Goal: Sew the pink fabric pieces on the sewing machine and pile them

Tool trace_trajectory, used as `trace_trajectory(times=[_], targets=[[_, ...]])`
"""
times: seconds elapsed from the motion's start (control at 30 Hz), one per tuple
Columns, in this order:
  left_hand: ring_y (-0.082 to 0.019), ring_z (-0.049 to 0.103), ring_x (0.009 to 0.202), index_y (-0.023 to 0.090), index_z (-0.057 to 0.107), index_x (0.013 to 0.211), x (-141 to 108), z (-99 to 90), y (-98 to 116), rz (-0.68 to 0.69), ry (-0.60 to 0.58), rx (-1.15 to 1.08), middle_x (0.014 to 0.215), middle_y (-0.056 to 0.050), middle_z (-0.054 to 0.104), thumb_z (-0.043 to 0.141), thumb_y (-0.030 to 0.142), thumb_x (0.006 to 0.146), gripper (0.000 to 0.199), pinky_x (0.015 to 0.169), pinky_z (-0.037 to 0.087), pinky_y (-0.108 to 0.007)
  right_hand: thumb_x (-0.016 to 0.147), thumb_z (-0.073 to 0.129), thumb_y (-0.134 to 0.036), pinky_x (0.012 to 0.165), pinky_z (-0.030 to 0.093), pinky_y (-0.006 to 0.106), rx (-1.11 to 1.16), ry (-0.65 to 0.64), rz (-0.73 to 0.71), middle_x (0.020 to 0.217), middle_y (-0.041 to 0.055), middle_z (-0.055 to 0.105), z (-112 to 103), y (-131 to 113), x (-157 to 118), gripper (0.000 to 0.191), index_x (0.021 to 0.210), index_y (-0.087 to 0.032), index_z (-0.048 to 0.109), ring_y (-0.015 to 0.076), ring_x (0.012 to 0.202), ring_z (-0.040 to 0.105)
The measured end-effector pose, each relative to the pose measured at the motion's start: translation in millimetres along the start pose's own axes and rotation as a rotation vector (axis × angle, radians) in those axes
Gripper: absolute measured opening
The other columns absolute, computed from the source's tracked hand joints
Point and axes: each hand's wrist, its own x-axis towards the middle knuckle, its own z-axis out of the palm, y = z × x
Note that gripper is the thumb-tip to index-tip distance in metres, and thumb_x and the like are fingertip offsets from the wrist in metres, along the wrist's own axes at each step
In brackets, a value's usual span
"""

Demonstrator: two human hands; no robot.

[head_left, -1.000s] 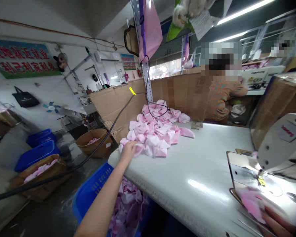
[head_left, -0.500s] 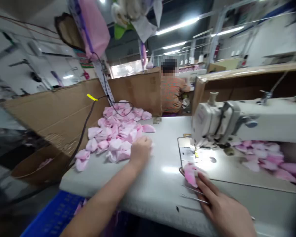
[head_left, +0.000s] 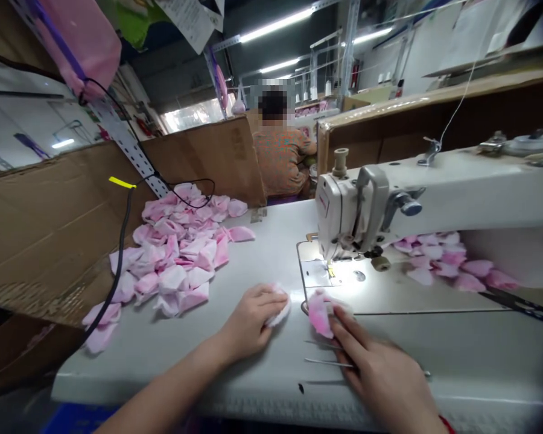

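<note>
My left hand (head_left: 253, 316) is closed on a pale pink fabric piece (head_left: 279, 307) just above the white table (head_left: 253, 386). Right of it, my right hand (head_left: 371, 361) pinches a brighter pink fabric piece (head_left: 320, 314) in front of the sewing machine's needle area. Metal tweezers (head_left: 328, 362) stick out to the left from under my right hand, their rear part hidden by it. The sewing machine (head_left: 344, 211) has its lamp lit over the metal plate (head_left: 317, 274). A heap of pink and white fabric pieces (head_left: 176, 241) lies on the left of the table.
More pink pieces (head_left: 447, 259) lie behind the machine arm, near dark scissors (head_left: 520, 305). Cardboard walls (head_left: 208, 160) border the table. A black cable (head_left: 122, 247) hangs at the left. Beyond the cardboard, a person (head_left: 280, 157) sits facing away. A blue crate (head_left: 76, 419) shows below.
My left hand has moved away from the heap toward my right hand, with a pale piece in its fingers. My right hand still holds its pink piece. The view has turned right.
</note>
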Motion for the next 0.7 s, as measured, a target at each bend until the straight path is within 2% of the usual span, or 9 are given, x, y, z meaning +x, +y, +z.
trace_trajectory(times=[0.1, 0.23, 0.33, 0.43, 0.5, 0.6, 0.7], targets=[[-0.021, 0.039, 0.105, 0.02, 0.049, 0.109, 3, 3.9, -5, 0.05, 0.031, 0.051, 0.109, -0.003, 0.055, 0.039, 0.005, 0.072, 0.041, 0.092, 0.03, -0.045, 0.073, 0.04, -0.017, 0.046, 0.048, 0.028, 0.018, -0.019, -0.006, 0.126, 0.0007, 0.04, -1, 1, 2, 0.044, 0.115, -0.026, 0.047, 0.0149, 0.059, 0.059], [-0.017, 0.044, 0.097, 0.016, 0.053, 0.103, 10, 12.2, -10, 0.184, 0.132, 0.062, 0.099, -0.004, 0.059, 0.034, 0.008, 0.083, 0.029, 0.087, 0.039, -0.036, 0.075, 0.042, -0.02, 0.041, 0.046, 0.027, -0.006, -0.118, 0.007, 0.127, 0.0034, 0.038, -10, 3, 7, 0.041, 0.114, -0.029, 0.047, 0.014, 0.052, 0.058], [-0.016, 0.047, 0.092, 0.015, 0.054, 0.1, 9, 16.1, -12, 0.202, 0.175, 0.107, 0.092, -0.005, 0.06, 0.036, 0.014, 0.085, 0.023, 0.083, 0.043, -0.034, 0.075, 0.043, -0.022, 0.041, 0.045, 0.028, -0.018, -0.218, -0.016, 0.129, 0.0054, 0.034, -19, 8, 11, 0.043, 0.117, -0.03, 0.043, 0.0147, 0.051, 0.058], [-0.016, 0.05, 0.09, 0.014, 0.055, 0.096, 6, 11.4, -9, 0.176, 0.193, 0.096, 0.086, -0.007, 0.059, 0.035, 0.013, 0.085, 0.024, 0.078, 0.046, -0.032, 0.075, 0.043, -0.022, 0.044, 0.046, 0.032, 0.021, -0.272, -0.055, 0.13, 0.0066, 0.032, -26, 15, 17, 0.044, 0.119, -0.03, 0.041, 0.0163, 0.051, 0.058], [-0.016, 0.051, 0.087, 0.016, 0.056, 0.095, 9, 0.8, 0, 0.157, 0.248, 0.048, 0.084, -0.007, 0.06, 0.032, 0.011, 0.084, 0.027, 0.076, 0.047, -0.032, 0.075, 0.043, -0.022, 0.045, 0.046, 0.032, 0.045, -0.288, -0.073, 0.13, 0.0075, 0.032, -30, 19, 22, 0.043, 0.118, -0.03, 0.042, 0.0171, 0.052, 0.059], [-0.018, 0.051, 0.088, 0.018, 0.057, 0.096, 26, -18.3, 28, 0.143, 0.367, -0.027, 0.086, -0.006, 0.061, 0.037, 0.011, 0.081, 0.026, 0.077, 0.047, -0.034, 0.076, 0.043, -0.024, 0.045, 0.046, 0.033, 0.054, -0.289, -0.112, 0.13, 0.0092, 0.033, -33, 19, 30, 0.043, 0.119, -0.028, 0.039, 0.0179, 0.053, 0.059], [-0.015, 0.052, 0.084, 0.019, 0.061, 0.086, 53, -19.7, 60, 0.136, 0.366, -0.028, 0.081, -0.002, 0.063, 0.043, 0.019, 0.08, 0.018, 0.081, 0.046, -0.029, 0.076, 0.041, -0.019, 0.046, 0.046, 0.032, 0.08, -0.295, -0.144, 0.127, 0.0102, 0.038, -34, 17, 35, 0.036, 0.111, -0.023, 0.047, 0.018, 0.054, 0.059]])
